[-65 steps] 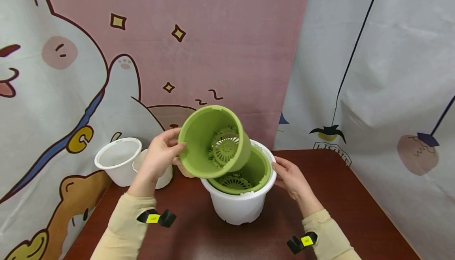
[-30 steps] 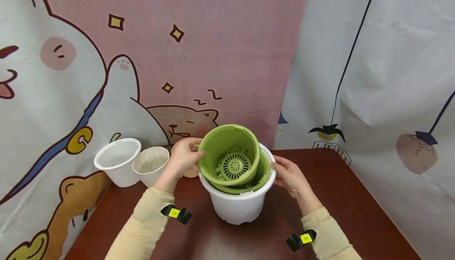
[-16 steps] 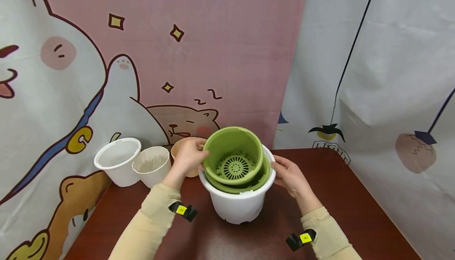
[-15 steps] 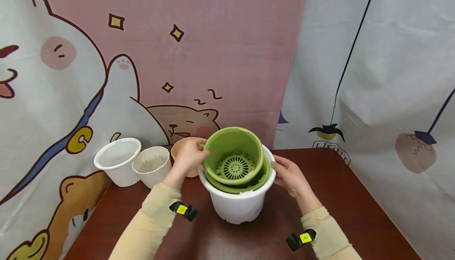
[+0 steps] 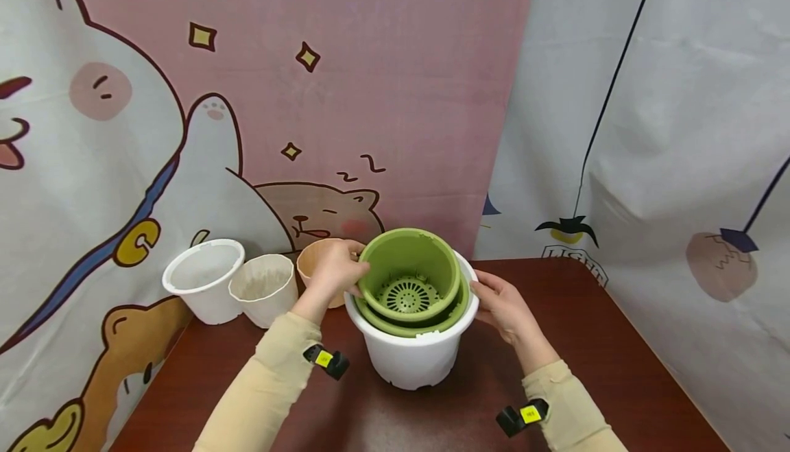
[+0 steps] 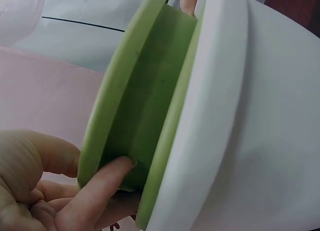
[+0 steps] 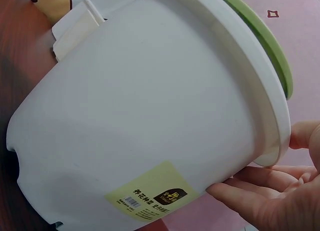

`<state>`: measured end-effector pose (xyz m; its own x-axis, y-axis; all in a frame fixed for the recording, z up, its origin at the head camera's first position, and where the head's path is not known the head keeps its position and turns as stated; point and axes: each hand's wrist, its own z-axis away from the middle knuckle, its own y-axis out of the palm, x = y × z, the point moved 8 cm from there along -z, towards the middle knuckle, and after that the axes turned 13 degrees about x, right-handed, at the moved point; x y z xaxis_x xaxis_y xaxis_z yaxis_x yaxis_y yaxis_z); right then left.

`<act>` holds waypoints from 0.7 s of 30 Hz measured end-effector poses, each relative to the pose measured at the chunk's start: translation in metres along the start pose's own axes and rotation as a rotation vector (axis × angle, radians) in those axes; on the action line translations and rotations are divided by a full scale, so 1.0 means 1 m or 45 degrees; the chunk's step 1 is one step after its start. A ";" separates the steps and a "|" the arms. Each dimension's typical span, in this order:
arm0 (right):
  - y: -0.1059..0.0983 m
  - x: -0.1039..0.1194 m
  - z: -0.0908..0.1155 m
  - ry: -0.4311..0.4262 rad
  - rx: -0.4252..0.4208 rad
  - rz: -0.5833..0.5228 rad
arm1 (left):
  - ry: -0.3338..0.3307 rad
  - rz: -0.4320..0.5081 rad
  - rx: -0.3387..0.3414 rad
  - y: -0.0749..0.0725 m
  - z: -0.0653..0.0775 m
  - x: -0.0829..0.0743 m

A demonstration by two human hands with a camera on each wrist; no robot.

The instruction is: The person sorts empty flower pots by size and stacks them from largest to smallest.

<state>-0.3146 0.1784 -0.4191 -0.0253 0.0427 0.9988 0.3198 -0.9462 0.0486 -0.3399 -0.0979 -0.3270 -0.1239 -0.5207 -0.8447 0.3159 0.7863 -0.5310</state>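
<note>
A large white flowerpot [image 5: 413, 364] stands upright on the table, with a green pot [image 5: 400, 329] nested inside it. A second, smaller-looking green pot [image 5: 426, 250] with a slotted base sits partway down in that one, its rim raised above. My left hand [image 5: 336, 270] grips the upper green pot's left rim; in the left wrist view, the fingers [image 6: 95, 193] reach under that rim, into the gap between the two green rims. On the other side, my right hand [image 5: 507, 306] holds the white pot's rim. A label [image 7: 152, 196] shows on the white pot.
At the back left of the brown table [image 5: 592, 349] stand a white pot [image 5: 206, 298], a cream ribbed pot [image 5: 264, 308] and a peach pot [image 5: 308, 260], partly behind my left hand. Printed cloth [image 5: 407, 109] hangs right behind the table.
The upper green pot has come right and down, from tilted above the stack into the nested green pot, my left hand moving with it. My right hand has stayed on the white rim.
</note>
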 end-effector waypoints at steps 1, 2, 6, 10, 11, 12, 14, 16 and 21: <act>0.000 -0.001 0.000 -0.001 0.001 -0.001 | -0.002 0.005 0.002 0.000 -0.001 0.001; 0.000 -0.001 -0.001 -0.003 0.001 0.000 | -0.004 0.008 0.003 0.000 -0.001 0.001; -0.001 -0.002 -0.001 -0.006 0.000 -0.003 | -0.001 -0.008 0.001 0.001 -0.002 0.001; 0.000 -0.002 -0.001 -0.003 -0.002 -0.008 | -0.004 -0.029 0.010 0.003 -0.003 0.002; 0.000 -0.002 -0.001 -0.002 -0.002 -0.008 | -0.005 -0.029 0.011 0.003 -0.003 0.002; 0.000 -0.002 -0.001 0.000 -0.002 -0.007 | -0.004 -0.030 0.011 0.004 -0.003 0.002; 0.000 -0.002 -0.001 0.001 -0.003 -0.007 | -0.003 -0.037 0.005 0.004 -0.003 0.002; 0.000 -0.003 -0.001 0.002 -0.004 -0.008 | 0.004 -0.048 0.001 0.004 -0.003 0.001; 0.000 -0.003 -0.001 0.004 -0.005 -0.007 | 0.014 -0.101 -0.007 0.005 -0.003 -0.001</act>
<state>-0.3159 0.1780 -0.4226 -0.0300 0.0468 0.9985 0.3163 -0.9471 0.0539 -0.3410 -0.0925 -0.3296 -0.1587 -0.5778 -0.8006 0.2995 0.7445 -0.5966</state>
